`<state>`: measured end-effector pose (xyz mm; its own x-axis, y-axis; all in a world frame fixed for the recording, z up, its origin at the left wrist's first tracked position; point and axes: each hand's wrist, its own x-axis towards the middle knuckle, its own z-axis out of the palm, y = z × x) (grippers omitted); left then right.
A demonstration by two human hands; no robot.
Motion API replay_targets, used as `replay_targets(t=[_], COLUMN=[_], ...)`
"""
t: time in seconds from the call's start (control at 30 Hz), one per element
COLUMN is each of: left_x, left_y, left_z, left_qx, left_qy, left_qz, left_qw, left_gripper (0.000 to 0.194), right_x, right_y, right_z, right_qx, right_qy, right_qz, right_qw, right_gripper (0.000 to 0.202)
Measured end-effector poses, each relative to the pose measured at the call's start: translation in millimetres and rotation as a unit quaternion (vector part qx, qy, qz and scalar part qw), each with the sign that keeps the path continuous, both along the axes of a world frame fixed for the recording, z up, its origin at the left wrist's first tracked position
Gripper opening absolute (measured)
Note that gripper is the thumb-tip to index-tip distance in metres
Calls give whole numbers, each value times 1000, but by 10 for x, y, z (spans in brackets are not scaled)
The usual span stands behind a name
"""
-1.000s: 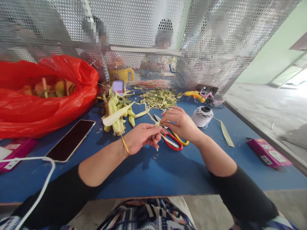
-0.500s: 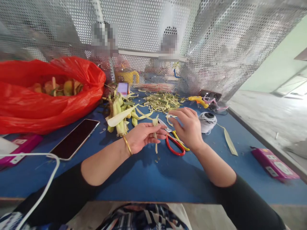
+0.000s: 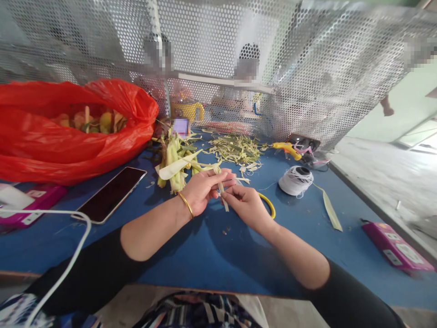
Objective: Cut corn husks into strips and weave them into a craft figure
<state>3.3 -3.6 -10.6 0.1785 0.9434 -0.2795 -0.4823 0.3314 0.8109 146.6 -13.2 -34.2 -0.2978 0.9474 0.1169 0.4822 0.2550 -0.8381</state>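
Between thumb and fingers, my left hand (image 3: 204,186) holds a pale corn husk strip (image 3: 221,187), which looks folded or knotted near its top. My right hand (image 3: 247,207) pinches the lower part of the same strip, its fingers close to those of the left. Under and behind the right hand lie scissors, with only a yellow handle (image 3: 269,205) showing. Just beyond the left hand is a bunch of corn husks (image 3: 173,159), a broad pale husk piece (image 3: 175,167) lying across it. Shredded husk strips (image 3: 235,149) are heaped past the hands.
A red plastic bag (image 3: 68,157) with round things inside stands left, beside a dark phone (image 3: 111,193) and a white cable (image 3: 80,246). Rightward are white thread (image 3: 295,182), a yellow glue gun (image 3: 287,149) and a purple packet (image 3: 398,246). A perforated metal screen (image 3: 211,41) rises behind.
My right hand has come down and left from above the scissors and now grips the strip's lower part, covering the red handle. A passing person's hand now shows at the far right.
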Motion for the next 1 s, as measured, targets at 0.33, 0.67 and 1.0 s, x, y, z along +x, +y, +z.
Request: replay_targets(t=[0.33,0.67,1.0], left_x=[-70,-79,-90], left_y=[48,38,59], left_z=[18,26,26], left_qx=[16,10,6], left_qy=[50,79,62], left_qz=[-50,-65,-72], left_qw=[997,995,995], left_gripper=[11,12,9], right_x=[53,149,226], right_y=[-80,9,-36], right_z=[186,221,346], right_qx=[-130,-189,44], right_qy=[66,33,-15], right_qz=[176,317,173], right_qw=[974,929,984], right_gripper=[12,16,34])
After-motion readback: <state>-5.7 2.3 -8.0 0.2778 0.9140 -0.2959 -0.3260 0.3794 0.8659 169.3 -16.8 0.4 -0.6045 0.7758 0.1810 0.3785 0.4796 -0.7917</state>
